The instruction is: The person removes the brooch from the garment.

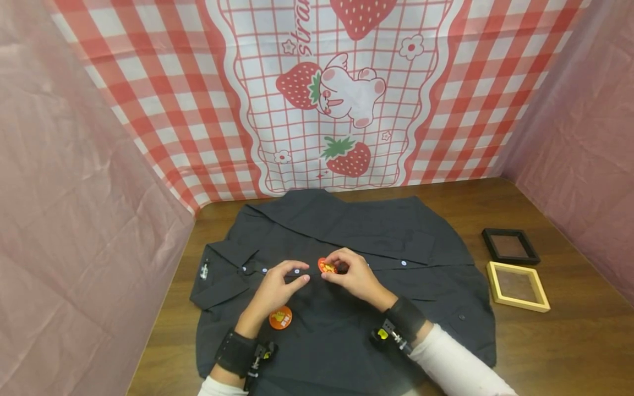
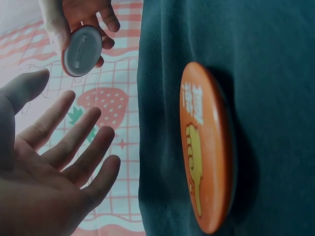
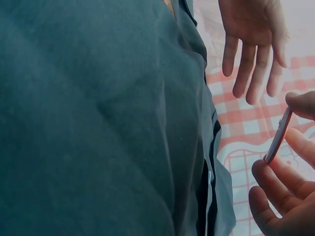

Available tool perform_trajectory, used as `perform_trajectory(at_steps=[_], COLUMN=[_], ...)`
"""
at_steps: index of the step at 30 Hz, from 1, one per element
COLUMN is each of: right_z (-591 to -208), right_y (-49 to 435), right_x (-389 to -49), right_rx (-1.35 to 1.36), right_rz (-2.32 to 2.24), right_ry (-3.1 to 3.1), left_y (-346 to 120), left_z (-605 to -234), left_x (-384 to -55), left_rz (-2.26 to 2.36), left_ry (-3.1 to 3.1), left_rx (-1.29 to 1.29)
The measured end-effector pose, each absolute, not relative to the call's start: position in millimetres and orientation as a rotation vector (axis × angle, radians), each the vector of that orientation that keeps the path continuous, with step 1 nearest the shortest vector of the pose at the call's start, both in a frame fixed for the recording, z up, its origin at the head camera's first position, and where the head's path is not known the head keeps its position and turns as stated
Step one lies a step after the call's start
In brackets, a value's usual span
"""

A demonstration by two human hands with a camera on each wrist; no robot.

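Between thumb and fingers my right hand (image 1: 354, 275) pinches a red-and-yellow pin badge (image 1: 327, 266) above the shirt. In the left wrist view the silver back of this badge (image 2: 83, 50) shows, with its pin. My left hand (image 1: 277, 287) hovers to the left of it, fingers spread and holding nothing. A dark button-up shirt (image 1: 317, 341) lies spread on the table beneath both hands, its collar to the left. On the shirt's front, below my left hand, sits an orange badge (image 1: 280, 318) with a yellow thumbs-up and white lettering.
On the wooden table (image 1: 584, 330) at the right lie a black square frame (image 1: 510, 246) and, nearer, a pale yellow square frame (image 1: 518, 286). A red-checked strawberry cloth (image 1: 346, 110) hangs behind the table. Pink curtains (image 1: 74, 220) close off both sides.
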State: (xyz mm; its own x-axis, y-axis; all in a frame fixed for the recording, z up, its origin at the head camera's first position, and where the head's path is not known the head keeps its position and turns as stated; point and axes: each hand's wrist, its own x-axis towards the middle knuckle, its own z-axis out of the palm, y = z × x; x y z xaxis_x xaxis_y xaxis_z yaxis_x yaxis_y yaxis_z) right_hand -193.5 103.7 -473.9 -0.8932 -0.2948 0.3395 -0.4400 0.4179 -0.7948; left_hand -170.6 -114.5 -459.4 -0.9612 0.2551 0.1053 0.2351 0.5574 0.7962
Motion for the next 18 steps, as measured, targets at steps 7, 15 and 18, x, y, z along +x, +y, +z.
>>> perform_trajectory(at_steps=[7,15,18], right_z=[-471.8,-471.9,-471.0], right_y=[107.5,112.4,114.7], right_x=[-192.3,-193.9,-194.6], right_rx=[0.681,0.653,0.638], right_rz=[1.422,1.39,1.386], right_ry=[-2.521,-2.536,-2.535], left_y=[-115.6,-116.1,-116.8], left_z=[-458.8,-457.5,-457.4], left_x=[-171.4,-170.5,-170.1], left_rz=[1.402,1.353,1.325], left_ry=[2.795,2.845,2.867], left_rx=[0.415,0.42,0.419])
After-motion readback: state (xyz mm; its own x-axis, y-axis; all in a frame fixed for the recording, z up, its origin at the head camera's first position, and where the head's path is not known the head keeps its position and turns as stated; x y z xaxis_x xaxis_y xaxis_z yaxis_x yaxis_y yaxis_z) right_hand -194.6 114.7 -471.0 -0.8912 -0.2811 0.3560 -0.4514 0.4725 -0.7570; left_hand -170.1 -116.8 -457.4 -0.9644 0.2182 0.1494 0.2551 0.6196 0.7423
